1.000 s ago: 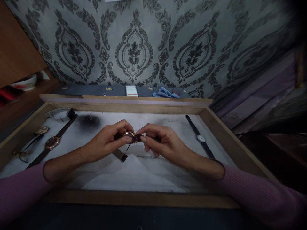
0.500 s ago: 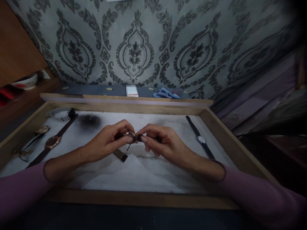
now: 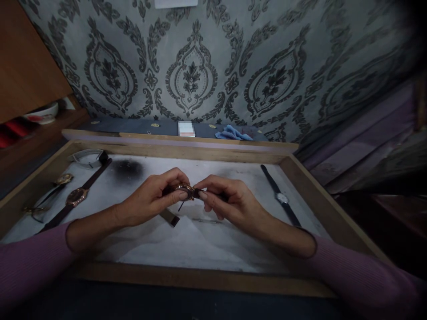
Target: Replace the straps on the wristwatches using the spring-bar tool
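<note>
Between my two hands, over the middle of the white-lined wooden tray, is a dark-faced watch with a gold-coloured case. My left hand grips the case between thumb and fingers. My right hand pinches a dark strap at the right side of the case; its far part is hidden by the fingers. A thin dark pin or tool sticks out below the case. Under my left hand lies a brown strap piece, and a thin metal tool lies below my right hand.
On the tray's left lie a rose-gold watch, a small gold watch and a silver-toned watch. A dark-strapped watch lies at the right. Behind the tray are a blue cloth and a white box.
The whole view has shifted slightly, so everything sits a little further right. Both hands keep the same hold on the watch and strap.
</note>
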Demonstrator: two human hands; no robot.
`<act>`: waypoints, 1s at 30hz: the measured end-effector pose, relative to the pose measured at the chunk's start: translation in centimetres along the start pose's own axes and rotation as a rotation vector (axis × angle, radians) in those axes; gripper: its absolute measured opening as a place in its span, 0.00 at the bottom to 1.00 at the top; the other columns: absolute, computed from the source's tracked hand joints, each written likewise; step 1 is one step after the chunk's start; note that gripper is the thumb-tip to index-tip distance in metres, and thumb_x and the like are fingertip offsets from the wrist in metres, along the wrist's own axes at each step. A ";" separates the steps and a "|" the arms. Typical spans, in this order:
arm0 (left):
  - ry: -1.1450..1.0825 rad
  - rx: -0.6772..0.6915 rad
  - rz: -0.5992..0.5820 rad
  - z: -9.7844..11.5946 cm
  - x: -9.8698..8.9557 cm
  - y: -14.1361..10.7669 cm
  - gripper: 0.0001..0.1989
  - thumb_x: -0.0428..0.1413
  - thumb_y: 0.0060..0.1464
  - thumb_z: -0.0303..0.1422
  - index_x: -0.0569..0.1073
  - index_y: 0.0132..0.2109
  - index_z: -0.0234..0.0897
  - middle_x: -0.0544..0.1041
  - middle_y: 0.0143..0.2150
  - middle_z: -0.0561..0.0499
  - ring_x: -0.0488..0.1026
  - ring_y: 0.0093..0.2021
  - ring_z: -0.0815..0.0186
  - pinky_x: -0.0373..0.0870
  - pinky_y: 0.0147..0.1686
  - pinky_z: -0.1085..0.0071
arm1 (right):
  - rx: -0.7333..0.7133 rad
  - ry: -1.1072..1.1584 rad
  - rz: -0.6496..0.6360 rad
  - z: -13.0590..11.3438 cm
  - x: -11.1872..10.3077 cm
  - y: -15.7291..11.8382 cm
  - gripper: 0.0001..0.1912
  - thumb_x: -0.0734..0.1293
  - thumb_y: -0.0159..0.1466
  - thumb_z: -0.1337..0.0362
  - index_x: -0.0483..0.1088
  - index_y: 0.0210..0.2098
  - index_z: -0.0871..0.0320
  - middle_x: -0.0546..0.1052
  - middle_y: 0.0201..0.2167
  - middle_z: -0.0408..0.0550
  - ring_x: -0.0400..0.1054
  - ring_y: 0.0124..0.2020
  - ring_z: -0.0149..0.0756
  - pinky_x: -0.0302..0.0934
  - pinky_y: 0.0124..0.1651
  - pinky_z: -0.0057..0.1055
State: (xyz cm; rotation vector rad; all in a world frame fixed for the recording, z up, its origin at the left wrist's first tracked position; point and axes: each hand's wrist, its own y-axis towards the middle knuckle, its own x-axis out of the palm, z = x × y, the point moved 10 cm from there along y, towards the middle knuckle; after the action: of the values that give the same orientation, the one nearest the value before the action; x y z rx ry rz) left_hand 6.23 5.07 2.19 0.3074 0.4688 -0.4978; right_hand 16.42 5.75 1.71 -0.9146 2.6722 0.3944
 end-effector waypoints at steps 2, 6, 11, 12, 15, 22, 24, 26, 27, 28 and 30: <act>-0.005 0.001 0.005 -0.1 -0.1 0.0 0.09 0.50 0.61 0.38 0.66 0.41 0.36 0.67 0.28 0.57 0.60 0.26 0.72 0.56 0.25 0.75 | -0.012 -0.013 0.011 0.0 -0.1 0.0 0.09 0.62 0.66 0.64 0.69 0.42 0.62 0.68 0.20 0.38 0.54 0.15 0.21 0.48 0.17 0.19; 0.000 0.007 0.044 -0.2 -0.6 -0.1 0.10 0.50 0.61 0.38 0.67 0.43 0.36 0.69 0.30 0.54 0.63 0.28 0.71 0.57 0.25 0.75 | -0.026 -0.027 0.011 0.1 0.1 0.0 0.08 0.62 0.66 0.65 0.69 0.41 0.62 0.67 0.20 0.38 0.55 0.15 0.21 0.49 0.17 0.19; 0.025 0.019 0.050 0.1 -0.8 -0.2 0.10 0.50 0.61 0.39 0.67 0.42 0.35 0.70 0.31 0.53 0.64 0.29 0.71 0.58 0.25 0.75 | -0.016 -0.030 0.055 -0.1 -0.4 -0.1 0.10 0.62 0.65 0.64 0.69 0.43 0.62 0.67 0.20 0.38 0.55 0.15 0.22 0.48 0.17 0.20; 0.034 0.024 0.045 0.2 -0.7 -0.1 0.10 0.50 0.61 0.39 0.67 0.42 0.35 0.70 0.31 0.53 0.65 0.29 0.71 0.58 0.25 0.75 | -0.009 -0.021 0.064 -0.1 -0.5 -0.1 0.10 0.62 0.65 0.63 0.68 0.43 0.62 0.68 0.20 0.38 0.55 0.15 0.22 0.49 0.17 0.20; 0.059 0.044 0.045 0.5 -0.6 -0.1 0.10 0.50 0.61 0.39 0.67 0.42 0.35 0.70 0.30 0.54 0.65 0.29 0.70 0.59 0.26 0.74 | 0.012 0.004 0.074 -0.2 -0.7 -0.1 0.10 0.62 0.65 0.62 0.68 0.42 0.61 0.68 0.20 0.38 0.55 0.15 0.22 0.49 0.17 0.20; 0.069 0.045 0.055 0.5 -0.7 -0.1 0.10 0.50 0.61 0.38 0.67 0.42 0.36 0.71 0.31 0.53 0.66 0.30 0.70 0.58 0.25 0.74 | 0.016 0.025 0.053 0.0 -0.4 -0.2 0.10 0.62 0.65 0.62 0.69 0.42 0.62 0.68 0.20 0.39 0.55 0.14 0.22 0.49 0.16 0.20; 0.064 0.044 0.049 0.5 -0.7 -0.1 0.10 0.50 0.61 0.38 0.67 0.42 0.36 0.70 0.31 0.53 0.66 0.29 0.70 0.58 0.26 0.74 | 0.013 0.027 0.056 0.0 -0.4 -0.1 0.10 0.62 0.65 0.62 0.69 0.42 0.62 0.68 0.20 0.39 0.55 0.14 0.21 0.49 0.16 0.20; 0.061 0.039 0.044 0.6 -0.6 -0.1 0.10 0.50 0.61 0.38 0.67 0.41 0.36 0.70 0.30 0.54 0.65 0.28 0.70 0.58 0.25 0.74 | 0.009 0.025 0.060 -0.1 -0.4 -0.1 0.10 0.62 0.65 0.62 0.69 0.42 0.62 0.68 0.20 0.39 0.55 0.14 0.21 0.50 0.16 0.20; 0.062 0.033 0.041 0.5 -0.6 0.0 0.10 0.50 0.61 0.38 0.67 0.42 0.36 0.69 0.30 0.54 0.65 0.28 0.71 0.57 0.25 0.74 | 0.007 0.025 0.059 -0.1 -0.4 -0.1 0.10 0.62 0.65 0.62 0.69 0.42 0.62 0.68 0.19 0.39 0.55 0.14 0.21 0.50 0.16 0.20; 0.062 0.028 0.040 0.5 -0.6 0.0 0.10 0.50 0.61 0.38 0.67 0.42 0.36 0.69 0.29 0.55 0.64 0.28 0.71 0.57 0.25 0.74 | 0.007 0.026 0.055 -0.2 -0.4 -0.1 0.10 0.62 0.65 0.62 0.69 0.42 0.62 0.68 0.19 0.39 0.55 0.14 0.21 0.49 0.16 0.20; 0.058 0.023 0.036 0.4 -0.5 0.0 0.10 0.50 0.61 0.39 0.66 0.42 0.36 0.69 0.29 0.55 0.64 0.28 0.71 0.57 0.25 0.74 | 0.014 0.034 0.048 -0.1 -0.3 0.0 0.10 0.62 0.65 0.61 0.68 0.42 0.61 0.68 0.19 0.38 0.55 0.14 0.21 0.49 0.16 0.20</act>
State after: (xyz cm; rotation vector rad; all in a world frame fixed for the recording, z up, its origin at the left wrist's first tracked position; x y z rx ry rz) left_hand 5.96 5.14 2.80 0.3521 0.5138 -0.4602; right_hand 16.63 5.83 1.90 -0.8621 2.7289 0.3729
